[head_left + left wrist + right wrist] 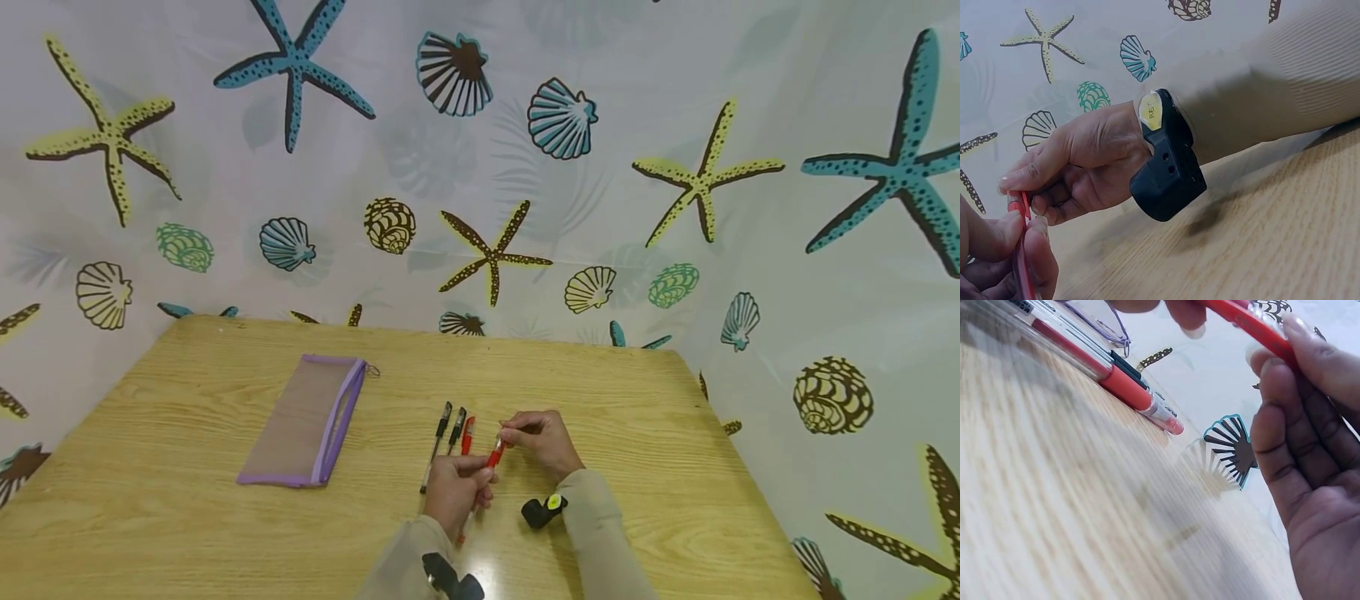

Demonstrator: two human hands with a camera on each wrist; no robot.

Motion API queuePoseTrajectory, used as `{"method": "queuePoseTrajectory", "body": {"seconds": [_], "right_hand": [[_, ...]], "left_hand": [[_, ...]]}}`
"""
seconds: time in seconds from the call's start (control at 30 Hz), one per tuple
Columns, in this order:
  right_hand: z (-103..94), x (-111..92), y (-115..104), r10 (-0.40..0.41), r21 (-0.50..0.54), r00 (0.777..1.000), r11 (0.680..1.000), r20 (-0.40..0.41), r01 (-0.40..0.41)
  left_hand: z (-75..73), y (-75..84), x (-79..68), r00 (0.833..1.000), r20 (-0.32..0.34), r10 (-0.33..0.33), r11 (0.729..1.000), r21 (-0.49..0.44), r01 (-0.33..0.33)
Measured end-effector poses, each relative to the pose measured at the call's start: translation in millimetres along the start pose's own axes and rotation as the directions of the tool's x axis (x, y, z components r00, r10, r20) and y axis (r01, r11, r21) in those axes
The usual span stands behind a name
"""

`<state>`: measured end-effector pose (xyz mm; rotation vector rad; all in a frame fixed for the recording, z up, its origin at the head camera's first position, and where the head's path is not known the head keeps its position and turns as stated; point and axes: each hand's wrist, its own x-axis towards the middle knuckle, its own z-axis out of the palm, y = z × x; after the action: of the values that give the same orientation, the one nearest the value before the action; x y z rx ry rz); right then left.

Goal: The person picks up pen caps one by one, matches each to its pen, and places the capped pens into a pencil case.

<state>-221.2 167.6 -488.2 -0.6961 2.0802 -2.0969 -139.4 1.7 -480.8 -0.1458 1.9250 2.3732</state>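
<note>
Between both hands is a red pen, raised over the table and tilted. My left hand grips its barrel, with thumb and fingers closed around it. My right hand pinches the upper, capped end between thumb and fingertips. In the left wrist view the right hand reaches across to the pen's tip end, above the left hand's fingers. The right wrist view shows the red clip by the right thumb. Just left lie another red pen and two black pens, partly hidden by the left hand.
A see-through zip pouch with purple edging lies flat on the left of the wooden table. A white curtain printed with starfish and shells hangs behind and beside the table. Black cameras sit on both wrists.
</note>
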Motion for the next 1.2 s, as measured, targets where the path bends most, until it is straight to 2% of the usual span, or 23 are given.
{"method": "queuePoseTrajectory", "body": {"seconds": [0.2,0.6,0.83,0.97,1.2], "right_hand": [[0.1,-0.2,0.9,-0.022,0.016,1.000,1.000,0.006,0.022],[-0.1,-0.7,-2.3,-0.012,0.049,1.000,0.999,0.028,0.011],[-1.7,-1.2,-0.8,-0.049,0.120,0.997,0.992,0.056,0.042],[-1.3,-0.6,-2.7,-0.031,0.055,0.999,0.998,0.036,0.029],[-2.6,0.1,-10.5,0.043,-0.058,0.999,0.997,0.020,-0.042]], "left_hand": [[-1.4,-2.3,1.4,1.000,0.000,-0.013,1.000,-0.016,0.013],[-0.7,1.4,-1.6,0.999,-0.003,-0.034,0.997,-0.066,0.034],[0.9,3.5,-3.1,0.999,-0.008,-0.052,0.994,-0.097,0.051],[-1.1,5.3,-1.0,0.998,0.019,-0.054,0.994,-0.098,0.055],[-8.4,9.5,4.7,0.996,0.071,-0.050,0.998,-0.026,0.052]]}}
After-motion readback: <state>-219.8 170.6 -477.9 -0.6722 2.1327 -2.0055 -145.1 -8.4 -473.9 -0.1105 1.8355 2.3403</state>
